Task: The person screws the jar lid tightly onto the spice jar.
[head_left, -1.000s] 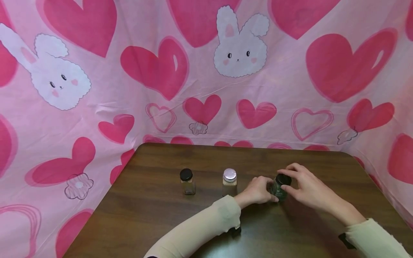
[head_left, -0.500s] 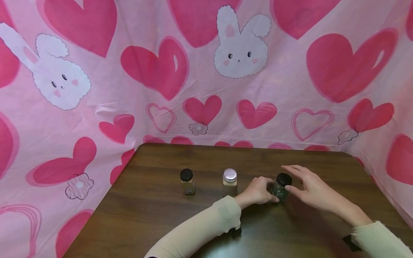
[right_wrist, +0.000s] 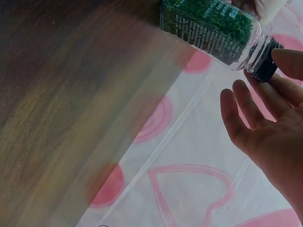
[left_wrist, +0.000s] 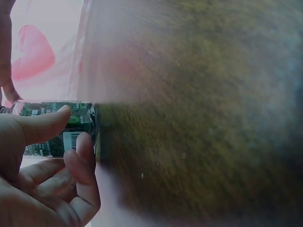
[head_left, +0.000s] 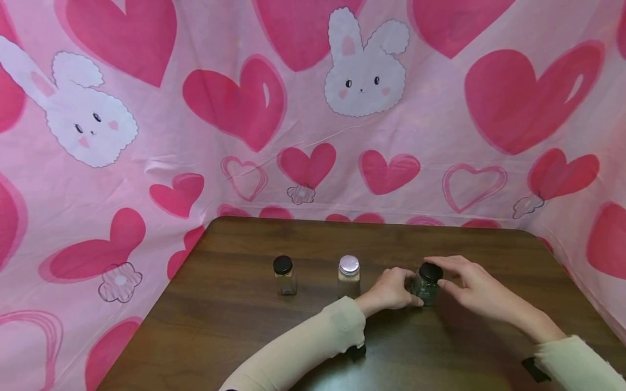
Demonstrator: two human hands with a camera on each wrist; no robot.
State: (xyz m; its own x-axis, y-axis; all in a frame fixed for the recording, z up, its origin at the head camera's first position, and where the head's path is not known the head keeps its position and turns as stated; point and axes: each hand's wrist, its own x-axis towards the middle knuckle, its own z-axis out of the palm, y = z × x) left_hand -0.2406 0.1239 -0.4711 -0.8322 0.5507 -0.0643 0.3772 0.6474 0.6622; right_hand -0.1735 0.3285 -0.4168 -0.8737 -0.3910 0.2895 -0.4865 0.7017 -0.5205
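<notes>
A clear jar of green dried flakes (head_left: 426, 295) stands upright on the table at the right. My left hand (head_left: 391, 289) grips its body from the left; in the left wrist view the thumb (left_wrist: 47, 127) lies across the printed label. My right hand (head_left: 476, 285) is at the black lid (head_left: 431, 271), pinching it between thumb and a finger. The other fingers (right_wrist: 241, 104) stay off the jar in the right wrist view. There, clear threads of the jar's neck (right_wrist: 255, 52) show beneath the lid (right_wrist: 267, 61).
Left of my left hand stands a jar with a silvery lid (head_left: 349, 277). Farther left is a black-lidded jar (head_left: 285, 277). Both rest on the brown wooden table (head_left: 220, 320). A pink cloth with hearts and rabbits (head_left: 303, 119) hangs behind and at the sides.
My right hand loosened from the lid, its fingers spreading away, then closed in on the lid again. The left hand keeps its hold and the jar stays in place.
</notes>
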